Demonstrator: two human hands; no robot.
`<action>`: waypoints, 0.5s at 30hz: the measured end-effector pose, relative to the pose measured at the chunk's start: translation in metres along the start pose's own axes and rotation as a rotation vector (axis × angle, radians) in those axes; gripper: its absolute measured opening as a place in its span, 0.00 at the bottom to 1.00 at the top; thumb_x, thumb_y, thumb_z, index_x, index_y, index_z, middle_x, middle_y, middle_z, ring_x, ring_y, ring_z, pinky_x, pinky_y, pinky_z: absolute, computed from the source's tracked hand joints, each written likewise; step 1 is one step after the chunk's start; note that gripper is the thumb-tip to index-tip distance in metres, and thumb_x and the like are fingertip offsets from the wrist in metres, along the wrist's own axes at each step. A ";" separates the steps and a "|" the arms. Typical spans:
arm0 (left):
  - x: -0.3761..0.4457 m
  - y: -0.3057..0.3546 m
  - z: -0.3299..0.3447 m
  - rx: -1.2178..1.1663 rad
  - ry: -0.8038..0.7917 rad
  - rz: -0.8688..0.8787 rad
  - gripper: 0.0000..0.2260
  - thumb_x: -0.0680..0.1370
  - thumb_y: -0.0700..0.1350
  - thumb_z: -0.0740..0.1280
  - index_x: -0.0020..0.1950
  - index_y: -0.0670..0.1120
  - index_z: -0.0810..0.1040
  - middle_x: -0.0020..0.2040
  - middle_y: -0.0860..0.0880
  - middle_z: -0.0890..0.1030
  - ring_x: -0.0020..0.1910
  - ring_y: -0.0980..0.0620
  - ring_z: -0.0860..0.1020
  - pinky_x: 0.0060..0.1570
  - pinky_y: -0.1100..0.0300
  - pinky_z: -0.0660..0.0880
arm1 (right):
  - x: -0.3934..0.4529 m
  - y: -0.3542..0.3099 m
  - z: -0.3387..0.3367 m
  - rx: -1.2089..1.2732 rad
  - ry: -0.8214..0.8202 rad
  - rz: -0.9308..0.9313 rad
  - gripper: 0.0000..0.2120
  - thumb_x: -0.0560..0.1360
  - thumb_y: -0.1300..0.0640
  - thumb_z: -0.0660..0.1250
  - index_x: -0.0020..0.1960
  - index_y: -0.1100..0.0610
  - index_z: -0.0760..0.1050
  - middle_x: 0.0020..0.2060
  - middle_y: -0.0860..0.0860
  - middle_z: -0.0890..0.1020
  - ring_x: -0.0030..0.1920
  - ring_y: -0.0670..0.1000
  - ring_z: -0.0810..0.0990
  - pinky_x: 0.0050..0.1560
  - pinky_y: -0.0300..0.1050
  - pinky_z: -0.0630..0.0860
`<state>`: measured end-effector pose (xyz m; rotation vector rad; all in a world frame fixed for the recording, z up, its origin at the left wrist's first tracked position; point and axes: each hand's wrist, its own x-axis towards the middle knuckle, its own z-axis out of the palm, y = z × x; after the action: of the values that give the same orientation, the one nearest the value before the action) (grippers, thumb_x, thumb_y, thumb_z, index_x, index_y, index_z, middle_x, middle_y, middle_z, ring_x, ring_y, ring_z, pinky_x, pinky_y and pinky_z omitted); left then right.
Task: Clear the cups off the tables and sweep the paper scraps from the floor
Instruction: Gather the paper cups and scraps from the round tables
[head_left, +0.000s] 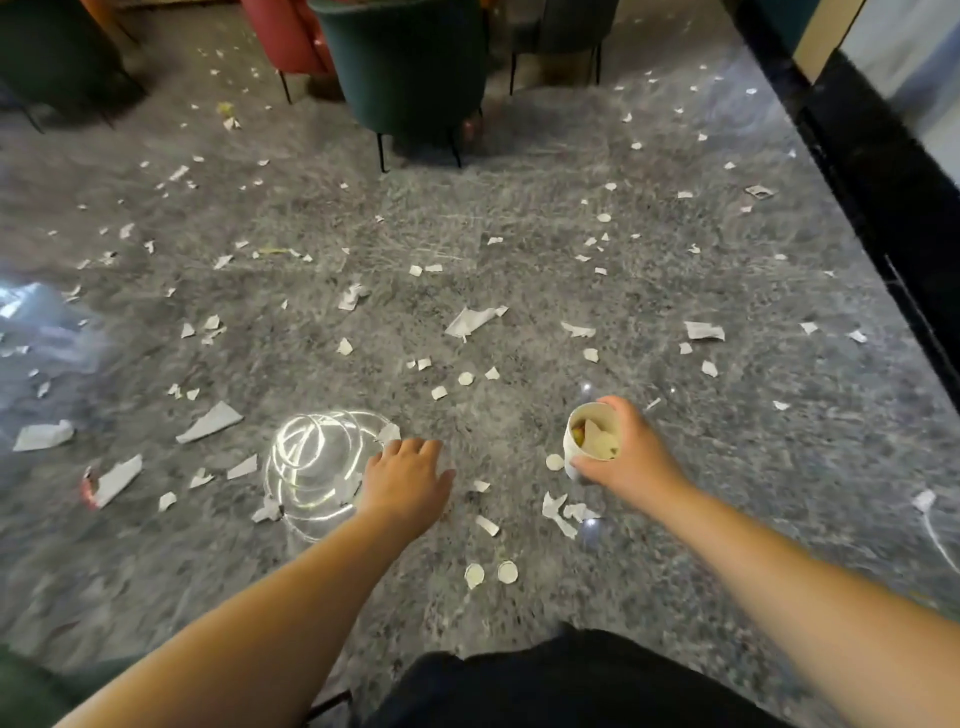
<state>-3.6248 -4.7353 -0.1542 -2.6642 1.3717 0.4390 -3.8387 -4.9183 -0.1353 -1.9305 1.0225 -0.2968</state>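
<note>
I see the right hand gripping a white paper cup, fingers curled round its wall; crumpled paper fills the cup. The left hand is spread, palm down, holding nothing. Paper scraps litter the grey floor beyond and around both hands.

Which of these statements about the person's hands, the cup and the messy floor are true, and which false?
1. The right hand holds a paper cup. True.
2. The cup is empty. False: it has scraps inside.
3. The left hand holds a broom. False: it holds nothing, fingers spread above the floor.
4. Paper scraps lie scattered across the floor. True.
5. A dark green chair stands farther ahead. True.
</note>
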 end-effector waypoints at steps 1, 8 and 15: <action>0.010 -0.002 -0.004 0.000 0.004 -0.015 0.22 0.80 0.60 0.55 0.72 0.52 0.67 0.69 0.50 0.72 0.69 0.45 0.68 0.65 0.49 0.65 | 0.015 -0.001 0.000 -0.010 -0.009 0.010 0.31 0.64 0.52 0.76 0.60 0.34 0.66 0.52 0.34 0.71 0.51 0.42 0.73 0.42 0.30 0.67; 0.086 -0.025 -0.023 -0.003 0.013 -0.066 0.22 0.80 0.61 0.56 0.71 0.53 0.68 0.68 0.51 0.74 0.68 0.46 0.69 0.64 0.50 0.66 | 0.111 -0.017 0.009 -0.019 -0.040 0.012 0.36 0.64 0.49 0.76 0.66 0.39 0.62 0.54 0.36 0.68 0.50 0.41 0.71 0.38 0.27 0.65; 0.205 -0.065 -0.047 -0.029 -0.008 -0.017 0.23 0.80 0.60 0.55 0.72 0.52 0.66 0.70 0.50 0.72 0.69 0.45 0.67 0.67 0.48 0.63 | 0.240 -0.047 0.037 -0.039 -0.034 0.026 0.33 0.63 0.48 0.77 0.62 0.39 0.63 0.54 0.41 0.73 0.51 0.46 0.73 0.40 0.30 0.66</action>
<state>-3.4506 -4.8674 -0.1741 -2.6919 1.3502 0.4717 -3.6417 -5.0656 -0.1630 -1.9493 1.0378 -0.2299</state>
